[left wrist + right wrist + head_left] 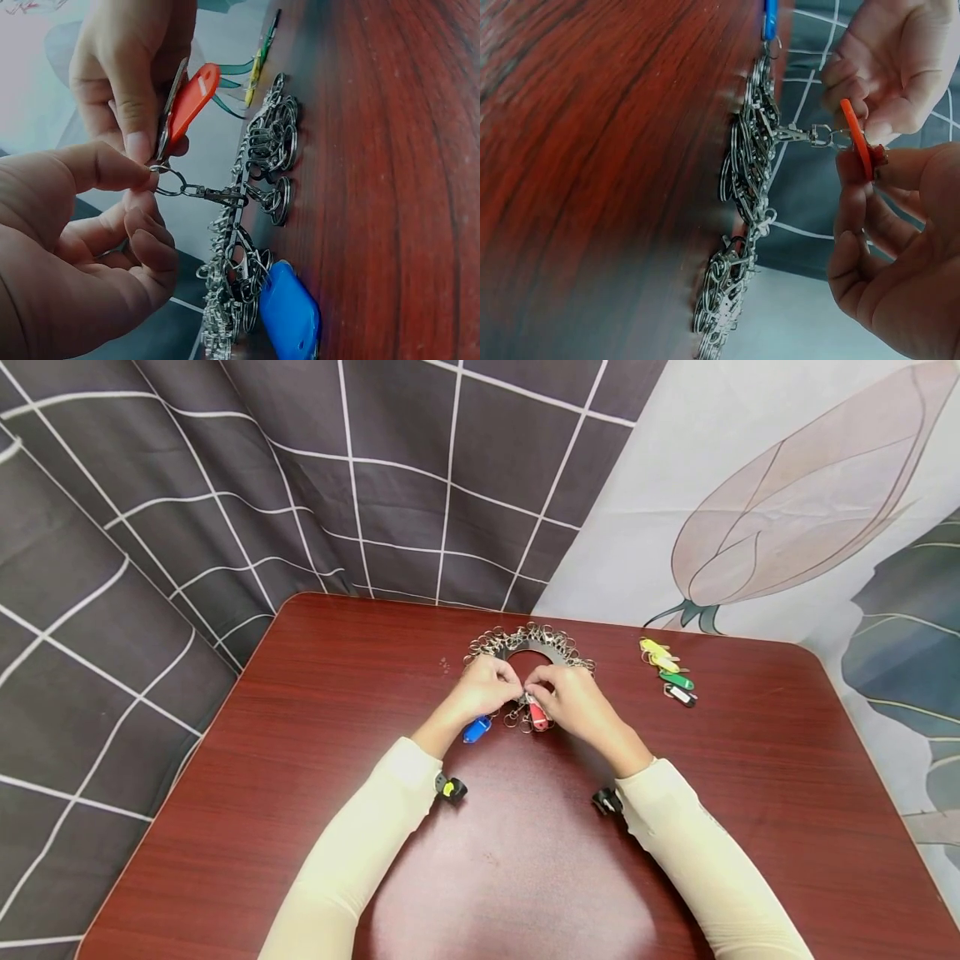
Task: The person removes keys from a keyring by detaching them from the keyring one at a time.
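Note:
My left hand (pixel 484 683) pinches a split key ring (pixel 171 182) between thumb and forefinger. A swivel clasp (pixel 214 193) joins that ring to a dark round ring plate (pixel 553 652) hung all about with metal clasps and key rings. In my right hand (pixel 572 697) a red key tag (pixel 193 101) is pinched, with a key (pixel 171 112) lying along it in the left wrist view. The two hands meet at the split ring, fingertips close together above the plate's near side. A blue key tag (pixel 291 311) hangs from another ring beside my left hand.
Toward the back right of the table (pixel 300 693) lie yellow key tags (pixel 660 655), a green key tag (pixel 677 680) and a black key tag (pixel 680 695). A grid-patterned dark cloth (pixel 405 485) and a flower-printed white cloth (pixel 630 527) hang behind the table.

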The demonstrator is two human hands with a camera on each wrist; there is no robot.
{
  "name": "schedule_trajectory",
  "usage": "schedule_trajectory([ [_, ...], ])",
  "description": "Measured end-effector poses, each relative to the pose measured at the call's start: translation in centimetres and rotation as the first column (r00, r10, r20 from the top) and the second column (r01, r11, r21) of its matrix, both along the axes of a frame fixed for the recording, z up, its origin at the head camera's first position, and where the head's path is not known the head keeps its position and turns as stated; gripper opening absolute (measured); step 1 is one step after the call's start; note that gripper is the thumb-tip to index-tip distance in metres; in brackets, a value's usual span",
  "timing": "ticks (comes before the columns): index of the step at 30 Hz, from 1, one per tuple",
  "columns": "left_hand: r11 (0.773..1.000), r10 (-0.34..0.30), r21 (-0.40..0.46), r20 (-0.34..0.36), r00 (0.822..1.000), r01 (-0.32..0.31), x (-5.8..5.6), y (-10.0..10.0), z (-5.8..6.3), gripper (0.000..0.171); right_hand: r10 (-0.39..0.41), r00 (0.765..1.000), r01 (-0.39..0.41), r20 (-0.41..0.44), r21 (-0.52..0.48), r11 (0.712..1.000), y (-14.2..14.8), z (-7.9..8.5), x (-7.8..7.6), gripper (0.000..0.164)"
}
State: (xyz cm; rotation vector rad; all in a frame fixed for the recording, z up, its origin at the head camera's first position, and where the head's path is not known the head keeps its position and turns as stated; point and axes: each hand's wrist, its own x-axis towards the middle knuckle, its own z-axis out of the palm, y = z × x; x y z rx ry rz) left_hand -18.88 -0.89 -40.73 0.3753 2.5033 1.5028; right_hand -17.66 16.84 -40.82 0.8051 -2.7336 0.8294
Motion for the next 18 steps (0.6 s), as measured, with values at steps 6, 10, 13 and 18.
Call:
schedule_trajectory([
  [6, 0.994, -0.050, -0.110, -0.192, 0.980, 0.029, 0.6, 0.1, -0.1, 0.008, -0.047, 0.999, 0.047, 0.014, -0.004, 0.999, 0.1, 0.0, -0.2, 0.008],
  [10, 0.988, -0.086, -0.147, -0.328, 0.941, 0.039, 0.9, 0.0, -0.5, 0.011, -0.066, 0.995, 0.068, 0.068, -0.022, 0.997, 0.3, -0.1, -0.3, 0.008],
  [13, 0.986, -0.107, -0.161, -0.390, 0.915, 0.047, 1.2, -0.2, -0.8, 0.012, -0.078, 0.991, 0.081, 0.107, -0.030, 0.996, 0.3, -0.1, -0.2, 0.008],
  [18, 0.979, -0.107, -0.203, -0.349, 0.931, 0.037, 1.5, -0.4, -1.0, 0.009, -0.080, 0.987, 0.086, 0.139, -0.039, 0.996, 0.1, 0.0, 0.1, 0.009],
])
